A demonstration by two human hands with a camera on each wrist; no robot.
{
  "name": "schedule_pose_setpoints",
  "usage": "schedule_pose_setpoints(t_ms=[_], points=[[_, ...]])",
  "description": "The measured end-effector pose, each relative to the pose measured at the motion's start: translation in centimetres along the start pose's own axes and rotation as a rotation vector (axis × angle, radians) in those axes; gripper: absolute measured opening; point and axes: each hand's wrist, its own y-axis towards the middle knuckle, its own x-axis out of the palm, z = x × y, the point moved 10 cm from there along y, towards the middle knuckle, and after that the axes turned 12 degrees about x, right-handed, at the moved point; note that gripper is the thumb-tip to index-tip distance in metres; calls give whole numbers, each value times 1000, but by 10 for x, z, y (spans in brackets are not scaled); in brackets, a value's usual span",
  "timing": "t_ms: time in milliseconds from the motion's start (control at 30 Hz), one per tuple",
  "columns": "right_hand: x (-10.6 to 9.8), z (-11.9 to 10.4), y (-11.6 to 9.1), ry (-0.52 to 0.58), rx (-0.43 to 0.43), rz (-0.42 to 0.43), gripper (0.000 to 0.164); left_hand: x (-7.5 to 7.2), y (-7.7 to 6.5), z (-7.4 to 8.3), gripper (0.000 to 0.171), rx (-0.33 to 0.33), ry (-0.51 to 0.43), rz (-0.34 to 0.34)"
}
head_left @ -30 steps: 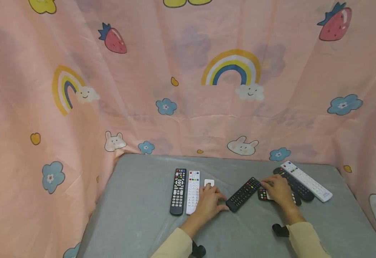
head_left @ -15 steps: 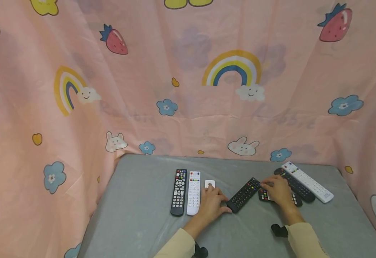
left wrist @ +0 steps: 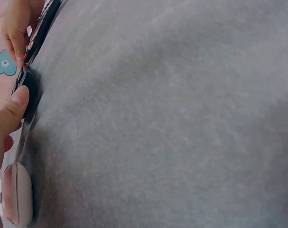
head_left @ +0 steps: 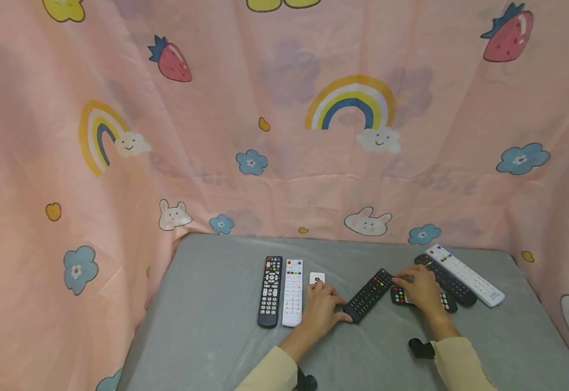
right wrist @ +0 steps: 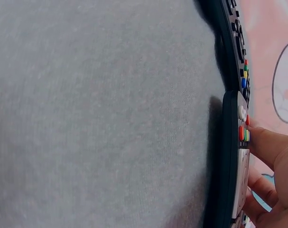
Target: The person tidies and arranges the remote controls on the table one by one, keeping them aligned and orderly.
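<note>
A slim black remote control (head_left: 368,296) lies slanted on the grey-covered table between my two hands. At its near end, my left hand (head_left: 320,310) pinches the corner between thumb and forefinger, its other fingers over a small white remote (head_left: 316,277). My right hand (head_left: 422,289) has thumb and fingertips at the far end, pinching that edge. Beneath the right hand lies a black remote with a pale middle (head_left: 448,302), partly hidden; it shows large in the right wrist view (right wrist: 231,156). In the left wrist view, my left thumb (left wrist: 18,102) presses on the slim black remote's end.
Left of the hands, a black remote (head_left: 270,292) and a white remote (head_left: 292,293) lie side by side. At the right, a long white remote (head_left: 465,275) lies against another black remote (head_left: 460,290). A pink patterned curtain (head_left: 284,179) hangs behind the table.
My left hand has shifted slightly right, its thumb coming against the slim black remote's near end. The right hand and the remotes have hardly moved.
</note>
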Motion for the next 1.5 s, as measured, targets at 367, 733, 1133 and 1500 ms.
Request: schedule_pose_setpoints(t_ms=[367, 733, 1133, 1500], points=[[0, -1, 1, 40, -2, -21, 25, -2, -1, -1, 36, -14, -8, 2], [-14, -14, 4, 142, -40, 20, 25, -18, 1, -1, 34, 19, -24, 53], [-14, -19, 0, 136, -12, -13, 31, -20, -4, 4, 35, 55, 14, 57], [-13, -34, -3, 166, -40, -32, 30, -24, -13, 4, 34, 52, -27, 117]])
